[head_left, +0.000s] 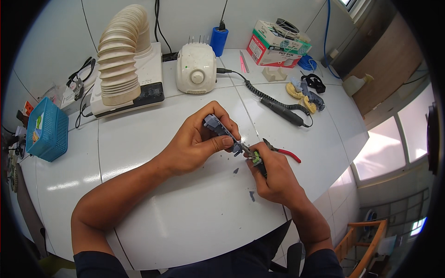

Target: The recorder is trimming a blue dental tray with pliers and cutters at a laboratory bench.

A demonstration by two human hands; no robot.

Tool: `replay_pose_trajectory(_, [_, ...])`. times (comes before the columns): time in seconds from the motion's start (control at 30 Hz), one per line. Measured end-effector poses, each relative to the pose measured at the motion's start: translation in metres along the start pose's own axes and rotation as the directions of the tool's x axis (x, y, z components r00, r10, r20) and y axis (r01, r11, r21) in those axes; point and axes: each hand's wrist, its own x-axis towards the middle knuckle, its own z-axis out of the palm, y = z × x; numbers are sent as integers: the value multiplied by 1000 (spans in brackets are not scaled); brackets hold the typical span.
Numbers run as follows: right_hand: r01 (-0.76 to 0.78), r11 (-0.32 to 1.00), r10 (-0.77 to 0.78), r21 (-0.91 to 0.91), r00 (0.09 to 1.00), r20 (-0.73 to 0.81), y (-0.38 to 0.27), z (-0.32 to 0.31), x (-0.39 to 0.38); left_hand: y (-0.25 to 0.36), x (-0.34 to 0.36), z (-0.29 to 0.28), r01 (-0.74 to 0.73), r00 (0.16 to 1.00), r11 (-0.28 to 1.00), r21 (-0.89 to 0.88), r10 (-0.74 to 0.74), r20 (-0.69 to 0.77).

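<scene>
Above the middle of the table, my left hand (pixel 194 136) is closed around a grey-blue dental model (pixel 214 124), holding it tilted with its lower end toward the right. My right hand (pixel 276 175) grips cutting pliers with green and black handles (pixel 257 162). Their metal jaws meet the model's lower right end; whether they have closed on it is too small to tell. Grey scraps (pixel 252 196) lie scattered on the table under my hands. Partly behind my right hand rests a second pair of pliers with a red handle (pixel 291 155).
A white extractor with a ribbed hose (pixel 119 69) stands at the back left, beside a white control unit (pixel 196 69). Its coiled cord runs to a black handpiece (pixel 282 111). Yellow and grey dental models (pixel 306 98) and boxes (pixel 276 44) lie back right; a blue basket (pixel 48 132) sits far left.
</scene>
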Motion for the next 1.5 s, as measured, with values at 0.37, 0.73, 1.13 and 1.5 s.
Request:
replay_pose_trajectory(0.37, [-67,992,80,105,989,-125,0,-3,7,-19,8,-19,102,992,979,-175,-113,-58])
replay_pose_trajectory(0.73, [1,981,-70,-192,932,-356,9,-2,5,-21,9,-20,131,981,970,-205,-156,-113])
replay_pose_trajectory(1.13, [-21,902,-126,-431,943,-309,14,-4,7,-13,8,-14,176,979,975,-137,-188,-83])
replay_pose_trajectory(1.5, [-18,988,-36,-150,937,-348,9,-1,9,-16,6,-16,142,990,989,-30,-143,-20])
